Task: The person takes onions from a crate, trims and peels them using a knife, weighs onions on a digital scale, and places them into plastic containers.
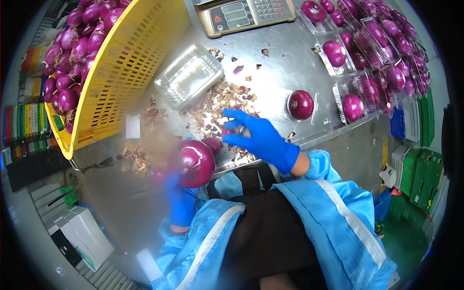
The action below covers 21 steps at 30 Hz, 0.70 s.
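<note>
While an onion (199, 163) touches blurred left fingers (175, 188), grip unclear, right fingers (238, 116) spread apart.

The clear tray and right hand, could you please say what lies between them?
Onion scraps lie scattered there on the metal table, in the head view.

Green crates (425, 180) — white box (88, 235).

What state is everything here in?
Left hand: gloved, blurred
Right hand: gloved, fingers curled, grip unclear
Large onion: glossy, at left hand
Lone onion: glossy, whole-looking
Tray: empty
Crate: filled with onions
Onion packs: filled, piled
Skins: scattered
Scale: readout illegible
</note>
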Available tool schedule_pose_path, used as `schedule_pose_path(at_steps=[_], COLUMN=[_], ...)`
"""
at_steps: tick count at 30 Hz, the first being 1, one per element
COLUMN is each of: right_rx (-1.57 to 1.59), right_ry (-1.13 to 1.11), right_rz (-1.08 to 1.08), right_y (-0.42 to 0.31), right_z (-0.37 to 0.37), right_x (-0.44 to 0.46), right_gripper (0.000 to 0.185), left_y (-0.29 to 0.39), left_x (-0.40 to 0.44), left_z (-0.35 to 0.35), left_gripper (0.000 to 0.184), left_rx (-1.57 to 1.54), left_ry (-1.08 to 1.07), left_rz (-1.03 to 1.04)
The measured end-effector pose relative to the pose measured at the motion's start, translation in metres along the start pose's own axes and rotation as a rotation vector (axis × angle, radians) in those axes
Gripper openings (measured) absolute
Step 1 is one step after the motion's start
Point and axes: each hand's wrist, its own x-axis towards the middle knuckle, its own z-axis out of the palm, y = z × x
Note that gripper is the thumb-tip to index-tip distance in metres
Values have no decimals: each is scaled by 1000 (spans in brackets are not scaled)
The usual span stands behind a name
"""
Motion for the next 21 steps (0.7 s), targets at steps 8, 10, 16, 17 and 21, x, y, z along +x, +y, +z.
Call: schedule_pose_path(at_steps=[8, 10, 16, 17, 21], right_rx=[97, 91, 12, -7, 57], right_ry=[-232, -261, -202, -212, -142], right_rz=[-179, -138, -66, -60, -176], right_y=[-34, -38, -36, -36, -27], right_z=[13, 11, 13, 12, 15], right_x=[-21, -23, -26, -26, -27], right_gripper=[59, 60, 61, 59, 58], left_y=[0, 0, -5, -9, -6], left_x=[-4, -5, -4, -7, -11], left_z=[12, 15, 18, 24, 30], left_gripper=[82, 82, 83, 83, 73], left_rx=[-80, -82, -41, -34, -140], left_ry=[-78, -91, -150, -131, -96], left_rz=[-157, -218, -290, -279, -265])
